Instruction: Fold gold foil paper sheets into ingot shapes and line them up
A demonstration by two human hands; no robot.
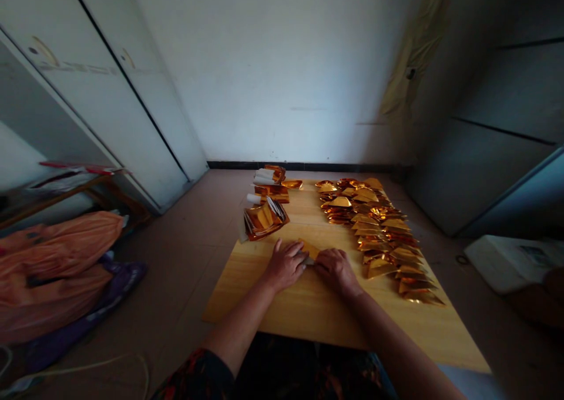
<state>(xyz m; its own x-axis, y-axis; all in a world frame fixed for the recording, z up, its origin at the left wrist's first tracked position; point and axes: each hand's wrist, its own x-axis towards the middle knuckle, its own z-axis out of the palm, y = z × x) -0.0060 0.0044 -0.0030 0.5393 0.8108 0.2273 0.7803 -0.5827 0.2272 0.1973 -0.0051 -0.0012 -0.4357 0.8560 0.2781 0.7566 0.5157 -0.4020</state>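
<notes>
Step in hand looks like a fold: one gold sheet (309, 249) on the board (308, 319), left hand (285, 267) and right hand (337, 268) both pinching it. Next move likely wants a firm crease. Counts from here: roughly three paper bundles (265, 219) left; folded pieces (374, 238) right, too overlapped.
</notes>
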